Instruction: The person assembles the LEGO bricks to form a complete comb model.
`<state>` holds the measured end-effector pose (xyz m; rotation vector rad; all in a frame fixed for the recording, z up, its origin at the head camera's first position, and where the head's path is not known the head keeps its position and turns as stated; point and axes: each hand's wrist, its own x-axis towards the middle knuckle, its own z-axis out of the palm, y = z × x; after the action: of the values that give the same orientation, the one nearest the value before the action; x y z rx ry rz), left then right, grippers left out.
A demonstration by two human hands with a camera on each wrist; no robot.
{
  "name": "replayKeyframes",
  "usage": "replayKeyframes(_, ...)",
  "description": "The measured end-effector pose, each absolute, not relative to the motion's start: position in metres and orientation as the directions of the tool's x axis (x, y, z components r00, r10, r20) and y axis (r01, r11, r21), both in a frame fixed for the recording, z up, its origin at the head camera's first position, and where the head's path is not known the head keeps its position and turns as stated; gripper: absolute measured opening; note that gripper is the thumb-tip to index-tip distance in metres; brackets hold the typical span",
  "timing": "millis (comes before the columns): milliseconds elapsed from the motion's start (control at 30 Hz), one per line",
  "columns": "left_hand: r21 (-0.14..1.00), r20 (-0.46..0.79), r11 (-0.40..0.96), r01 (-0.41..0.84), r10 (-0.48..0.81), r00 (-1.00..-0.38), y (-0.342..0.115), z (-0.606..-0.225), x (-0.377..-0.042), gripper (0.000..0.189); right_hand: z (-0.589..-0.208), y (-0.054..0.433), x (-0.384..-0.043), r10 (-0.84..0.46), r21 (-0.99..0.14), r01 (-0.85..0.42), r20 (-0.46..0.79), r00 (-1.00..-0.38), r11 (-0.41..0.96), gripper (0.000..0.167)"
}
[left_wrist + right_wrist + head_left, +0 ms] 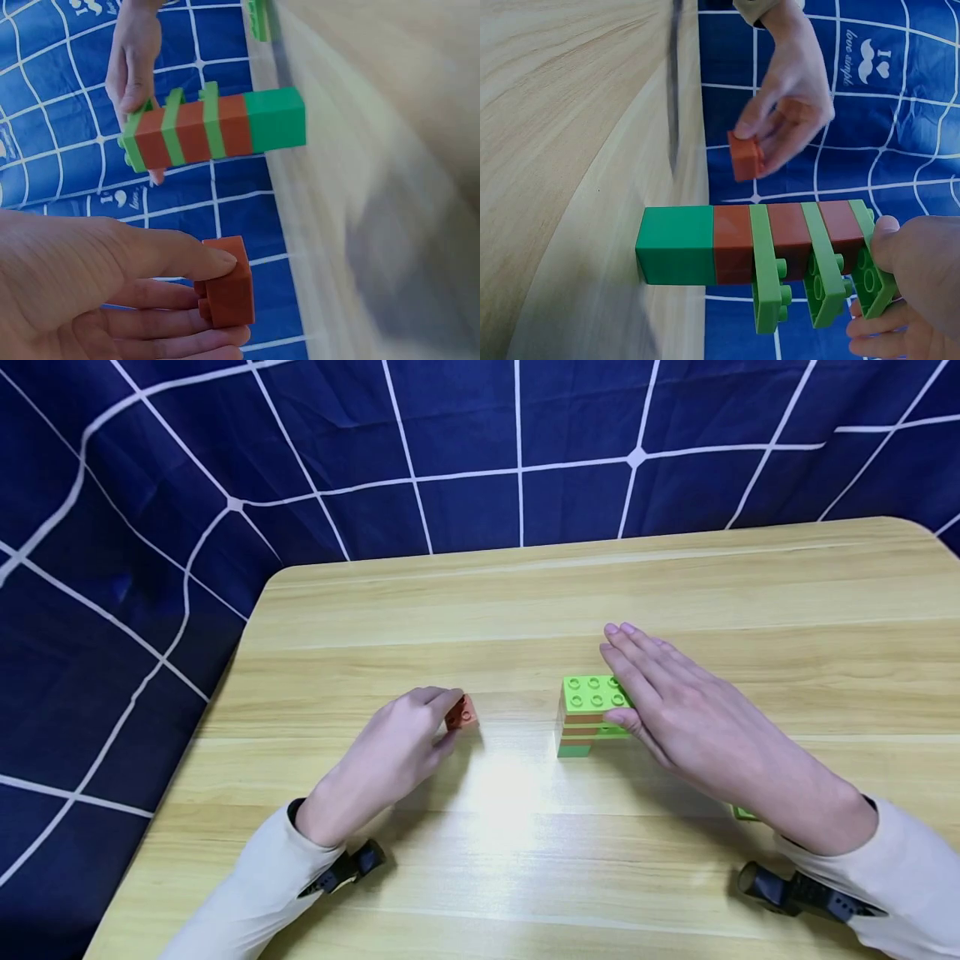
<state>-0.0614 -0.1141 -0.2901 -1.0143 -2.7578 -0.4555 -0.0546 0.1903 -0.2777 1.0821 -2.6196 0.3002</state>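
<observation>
My left hand [390, 747] pinches a small orange-red toy brick [467, 713] between thumb and fingers, left of a brick tower. The tower stands upright, with a dark green block [676, 245] at its base. Above that, orange-red bricks [732, 244] alternate with thin light green bricks, which jut out to one side. My right hand [701, 731] holds the studded light green top brick [583, 693] at its jutting end, thumb on the near side and fingers stretched past the far side. In the head view this hand covers the tower's right part.
Another light green piece [744, 814] lies on the wooden table [420, 635], partly hidden under my right wrist. A dark blue cloth [465, 435] with white lines hangs behind the table and along its left side.
</observation>
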Motion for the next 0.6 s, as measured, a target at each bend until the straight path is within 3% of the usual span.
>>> replayKeyframes(600, 0.246, 0.343, 0.636, 0.732, 0.649, -0.679, -0.081, -0.259, -0.069, 0.018, -0.278, 0.19, -0.054, -0.654, -0.07, -0.721, 0.367, -0.661, 0.689, 0.073)
